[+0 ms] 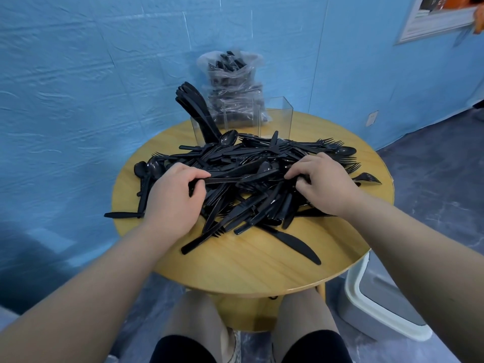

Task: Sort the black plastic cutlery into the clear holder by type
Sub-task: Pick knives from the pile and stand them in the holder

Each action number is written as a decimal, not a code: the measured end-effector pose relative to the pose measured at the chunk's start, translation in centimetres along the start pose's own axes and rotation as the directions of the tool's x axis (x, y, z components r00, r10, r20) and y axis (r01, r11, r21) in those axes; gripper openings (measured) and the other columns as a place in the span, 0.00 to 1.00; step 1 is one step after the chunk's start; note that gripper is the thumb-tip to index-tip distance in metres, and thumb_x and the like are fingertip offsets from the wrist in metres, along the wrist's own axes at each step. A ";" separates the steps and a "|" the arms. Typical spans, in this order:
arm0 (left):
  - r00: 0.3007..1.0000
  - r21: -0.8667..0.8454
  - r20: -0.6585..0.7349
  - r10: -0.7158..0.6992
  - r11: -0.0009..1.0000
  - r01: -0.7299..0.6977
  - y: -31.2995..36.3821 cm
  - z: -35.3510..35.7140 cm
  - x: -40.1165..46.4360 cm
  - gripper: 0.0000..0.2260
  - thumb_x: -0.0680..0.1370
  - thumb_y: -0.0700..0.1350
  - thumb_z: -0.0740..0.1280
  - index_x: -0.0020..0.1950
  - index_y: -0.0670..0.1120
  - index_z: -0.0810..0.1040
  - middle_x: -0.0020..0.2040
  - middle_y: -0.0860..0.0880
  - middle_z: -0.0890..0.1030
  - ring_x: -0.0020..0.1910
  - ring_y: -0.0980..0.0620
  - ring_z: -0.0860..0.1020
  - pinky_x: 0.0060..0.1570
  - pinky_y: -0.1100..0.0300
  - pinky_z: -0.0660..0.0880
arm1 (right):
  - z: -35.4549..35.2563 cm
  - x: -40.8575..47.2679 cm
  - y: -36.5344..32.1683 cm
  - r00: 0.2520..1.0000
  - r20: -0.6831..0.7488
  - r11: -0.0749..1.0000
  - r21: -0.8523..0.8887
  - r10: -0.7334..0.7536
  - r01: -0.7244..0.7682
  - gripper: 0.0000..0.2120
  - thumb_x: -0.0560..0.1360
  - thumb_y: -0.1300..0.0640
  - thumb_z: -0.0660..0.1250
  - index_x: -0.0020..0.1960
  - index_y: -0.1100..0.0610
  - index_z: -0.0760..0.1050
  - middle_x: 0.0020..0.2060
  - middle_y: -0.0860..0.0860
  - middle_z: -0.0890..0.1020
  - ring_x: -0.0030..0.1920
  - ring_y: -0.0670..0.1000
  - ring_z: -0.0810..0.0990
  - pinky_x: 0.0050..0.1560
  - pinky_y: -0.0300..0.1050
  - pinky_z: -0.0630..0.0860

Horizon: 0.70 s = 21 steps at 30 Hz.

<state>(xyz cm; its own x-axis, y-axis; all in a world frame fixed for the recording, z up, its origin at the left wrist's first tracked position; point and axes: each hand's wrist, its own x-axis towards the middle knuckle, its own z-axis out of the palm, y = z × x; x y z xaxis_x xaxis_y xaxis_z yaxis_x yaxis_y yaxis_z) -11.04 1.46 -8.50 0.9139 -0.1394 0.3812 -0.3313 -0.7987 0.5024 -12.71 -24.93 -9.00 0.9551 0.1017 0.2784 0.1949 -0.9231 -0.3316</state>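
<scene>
both hands (pixel 172 195) curled, perhaps pinching, in cutlery pile (pixel 251 179)

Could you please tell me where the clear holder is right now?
In the head view, the clear holder stands at the table's far edge, behind the cutlery pile and before the plastic bag.

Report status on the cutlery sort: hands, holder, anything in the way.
Left hand pinching one piece from the cutlery pile; right hand fingers curled into it. Clear holder: left compartment holds cutlery, right looks empty. Bagged cutlery behind, not blocking.
</scene>
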 end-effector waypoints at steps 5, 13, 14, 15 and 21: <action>0.999 -0.046 -0.046 -0.027 0.999 0.025 0.2 0.0 -0.2 0.11 0.80 0.42 0.61 0.58 0.50 0.80 0.52 0.56 0.75 0.42 0.58 0.74 0.47 0.62 0.70 | 0.3 -0.5 -0.3 0.999 -0.030 0.999 -0.013 -0.032 0.031 0.12 0.76 0.59 0.62 0.56 0.52 0.80 0.56 0.49 0.78 0.53 0.50 0.69 0.52 0.40 0.64; 0.996 0.076 0.059 -0.074 0.995 0.069 0.5 0.2 -1.1 0.10 0.78 0.42 0.62 0.56 0.52 0.79 0.48 0.56 0.79 0.37 0.58 0.75 0.43 0.60 0.75 | 0.4 -0.7 -2.3 0.996 0.013 0.995 -0.023 -0.092 0.092 0.19 0.78 0.57 0.60 0.68 0.49 0.72 0.60 0.48 0.72 0.60 0.51 0.68 0.60 0.49 0.69; 0.995 0.084 0.068 -0.077 0.994 0.071 0.5 0.1 -1.2 0.10 0.78 0.43 0.62 0.56 0.52 0.80 0.46 0.57 0.80 0.37 0.59 0.75 0.42 0.60 0.75 | 0.5 -0.8 -2.3 0.996 0.000 0.996 -0.018 -0.093 0.093 0.18 0.78 0.57 0.61 0.66 0.49 0.73 0.59 0.47 0.72 0.60 0.50 0.69 0.60 0.48 0.70; 0.994 0.083 0.067 -0.081 0.994 0.076 0.6 0.0 -1.2 0.10 0.78 0.43 0.62 0.56 0.53 0.80 0.45 0.57 0.79 0.36 0.60 0.76 0.41 0.60 0.76 | 0.5 -1.0 -2.2 0.996 -0.017 0.996 -0.012 -0.092 0.092 0.17 0.77 0.57 0.62 0.65 0.49 0.74 0.59 0.47 0.72 0.60 0.50 0.70 0.59 0.47 0.70; 0.999 -0.012 -0.052 0.011 1.000 -0.012 1.7 -0.9 -1.3 0.10 0.79 0.44 0.63 0.56 0.53 0.81 0.49 0.57 0.80 0.48 0.56 0.77 0.51 0.57 0.74 | 0.5 -2.5 -2.3 0.981 -0.191 0.997 0.073 -0.024 0.039 0.20 0.76 0.55 0.65 0.68 0.52 0.70 0.57 0.48 0.74 0.51 0.47 0.74 0.52 0.41 0.71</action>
<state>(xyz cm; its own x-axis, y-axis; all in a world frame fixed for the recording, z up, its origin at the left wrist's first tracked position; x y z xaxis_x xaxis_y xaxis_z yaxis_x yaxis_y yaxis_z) -13.04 0.81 -7.40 0.8969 -0.1177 0.4263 -0.3447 -0.7900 0.5070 -15.40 -22.90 -9.36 0.8897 0.0510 0.4537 0.2475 -0.8889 -0.3854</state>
